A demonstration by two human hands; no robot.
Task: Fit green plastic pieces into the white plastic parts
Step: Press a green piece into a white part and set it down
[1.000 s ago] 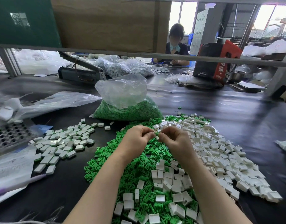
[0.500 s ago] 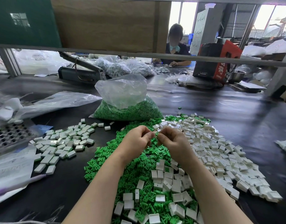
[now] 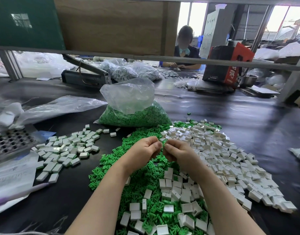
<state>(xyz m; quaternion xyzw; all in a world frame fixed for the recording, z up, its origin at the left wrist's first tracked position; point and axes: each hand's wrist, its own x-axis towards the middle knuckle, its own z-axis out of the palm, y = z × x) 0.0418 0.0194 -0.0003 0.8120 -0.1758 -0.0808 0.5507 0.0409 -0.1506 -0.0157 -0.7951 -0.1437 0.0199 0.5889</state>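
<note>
Both hands meet above the heap, fingertips nearly touching. The left hand (image 3: 144, 150) has its fingers curled in with the thumb pressed forward, and the right hand (image 3: 177, 152) mirrors it; each seems to pinch something small, but the piece itself is hidden between the fingers, so I cannot tell for certain what either holds. By the task, this looks like the push-in of 1 green insert into 1 white shell.

To do it well, I judge the insert should be squared to the shell's open face before any force goes on, then pressed straight in with the thumbs, since a tilted start would likely jam or bend the thin prongs.

Just under the wrists lies the pile of green plastic pieces (image 3: 112, 167), with loose white plastic parts (image 3: 222, 155) spread to the right and spilling over the green toward the camera. Left of the hands, apart from the heap, sits a separate group of closed white blocks (image 3: 68, 150), probably finished units. Behind the piles stands a clear bag of green pieces (image 3: 134, 114) on the dark table (image 3: 239, 119).
</note>
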